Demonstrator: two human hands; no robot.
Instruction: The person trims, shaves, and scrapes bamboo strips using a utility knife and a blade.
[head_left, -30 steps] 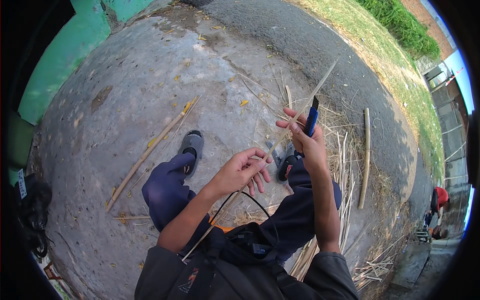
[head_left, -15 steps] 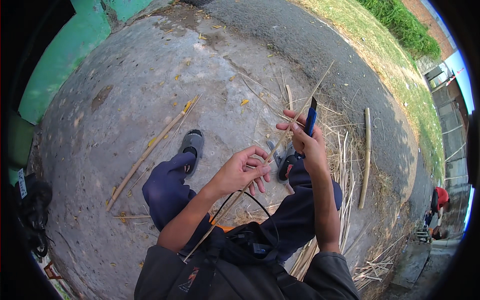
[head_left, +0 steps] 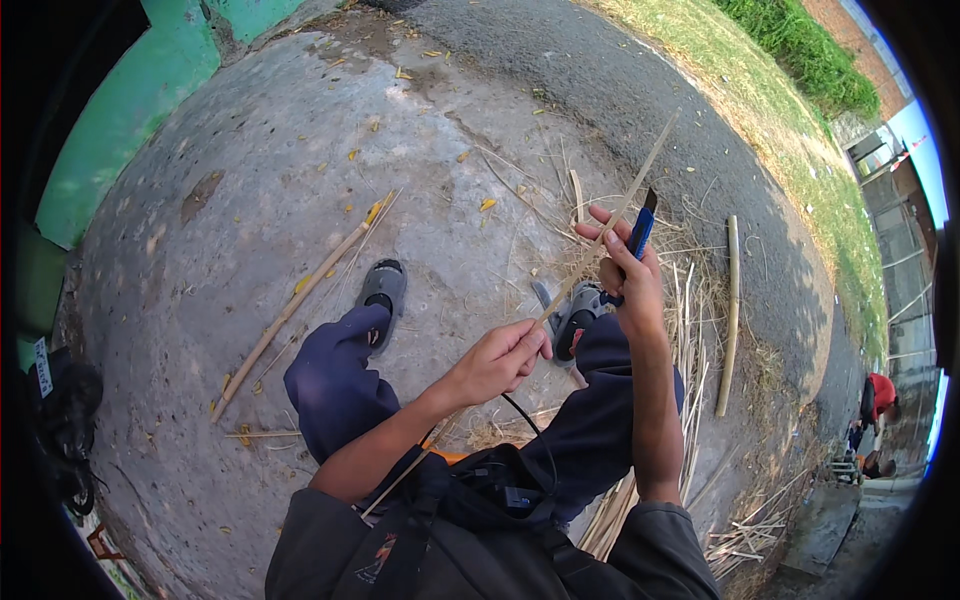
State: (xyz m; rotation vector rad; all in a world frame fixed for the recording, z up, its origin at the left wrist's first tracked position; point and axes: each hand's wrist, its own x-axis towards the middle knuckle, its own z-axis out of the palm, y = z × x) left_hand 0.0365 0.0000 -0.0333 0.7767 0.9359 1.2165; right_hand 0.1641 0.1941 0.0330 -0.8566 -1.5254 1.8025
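Observation:
A long, thin pale bamboo strip [head_left: 574, 281] slants from beside my left elbow up past both hands to the far right. My left hand [head_left: 498, 362] is closed round the strip, thumb pressed over curled fingers. Farther along it, my right hand [head_left: 636, 280] grips a blue utility knife [head_left: 641, 233], its dark blade pointing up and away. The strip also passes across the fingers of my right hand, next to the thumb. Two of those fingers reach out under the strip. The knife's lower end is partly hidden in the palm.
Split strips and shavings [head_left: 690, 340] lie by my right leg. A bamboo pole [head_left: 290, 318] is on the concrete to the left, another [head_left: 732, 315] to the right. My sandalled feet [head_left: 384, 300] are apart. A person in red [head_left: 880, 396] is at the far right.
My right hand, with the knife, has moved slightly right and nearer to me. The strip has shifted a little to the right, and my left fingers have closed more tightly round it.

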